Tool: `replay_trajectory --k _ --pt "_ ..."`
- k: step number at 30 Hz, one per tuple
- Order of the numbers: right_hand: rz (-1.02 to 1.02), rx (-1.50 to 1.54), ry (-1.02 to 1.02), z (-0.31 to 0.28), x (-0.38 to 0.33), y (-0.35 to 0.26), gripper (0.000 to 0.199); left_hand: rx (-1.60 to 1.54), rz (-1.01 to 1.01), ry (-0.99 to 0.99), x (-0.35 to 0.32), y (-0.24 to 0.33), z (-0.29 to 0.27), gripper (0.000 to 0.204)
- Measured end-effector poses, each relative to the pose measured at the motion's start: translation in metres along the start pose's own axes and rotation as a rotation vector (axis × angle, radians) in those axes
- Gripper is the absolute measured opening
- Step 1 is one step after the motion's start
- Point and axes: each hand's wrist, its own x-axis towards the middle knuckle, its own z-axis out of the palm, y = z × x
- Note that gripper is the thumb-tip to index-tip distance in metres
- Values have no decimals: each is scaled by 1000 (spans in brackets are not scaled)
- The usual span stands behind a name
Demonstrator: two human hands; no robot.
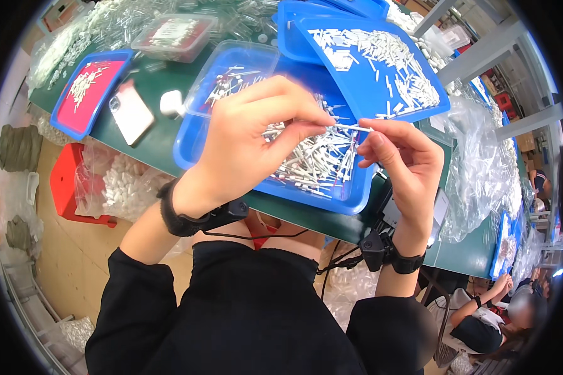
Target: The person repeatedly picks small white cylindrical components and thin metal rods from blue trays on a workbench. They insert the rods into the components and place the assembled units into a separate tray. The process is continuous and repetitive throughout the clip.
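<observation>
White plastic, by its look, makes up the thin stick (351,127) held level between the two hands, above the big blue tray (350,205). The left hand (266,128) pinches its left end between thumb and forefinger. The right hand (406,159) has its thumb and fingertips drawn close together at the other end; whether they press on it firmly, I cannot tell.

The big tray sits by the near edge of the green table (159,147), and a loose heap of white sticks (316,162) covers much of its floor. Over its far left corner stands a clear tub (263,55) with more sticks inside. At its far right corner a second blue tray (356,87) lies tilted, its short white pieces (413,84) gathered mostly along the far and right edges.

Left of the big tray, toward the table's near edge, are a phone (131,115), back up, and a small white case (171,103). Further left, at the near edge, a blue-rimmed tray with a red floor (109,75) carries a small pile of pale sticks (83,87). A lidded-looking clear box (178,51) stands farther back. Crumpled clear plastic (478,175) lies on the right. Each wrist wears a black band. Toward the lower right, another person (481,325) sits at work.
</observation>
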Motion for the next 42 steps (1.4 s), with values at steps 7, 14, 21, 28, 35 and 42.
replay_trajectory --k 7,14,21,28,35,42 --pt "80 -31 -82 1 -1 3 14 125 111 16 -5 -3 6 19" --pt "-218 -468 17 21 -1 11 7 -269 -260 39 -11 1 7 22" --pt "-621 -812 77 19 0 10 13 -526 -604 -137 -8 3 -5 11" --pt "-775 -828 124 21 -3 20 19 -709 -496 -91 -14 -5 -3 13" --pt "-763 -839 74 19 -4 18 18 -636 -569 -119 -10 2 -5 14" --pt "-604 -717 20 21 -8 15 15 -289 -280 -61 -18 -2 2 11"
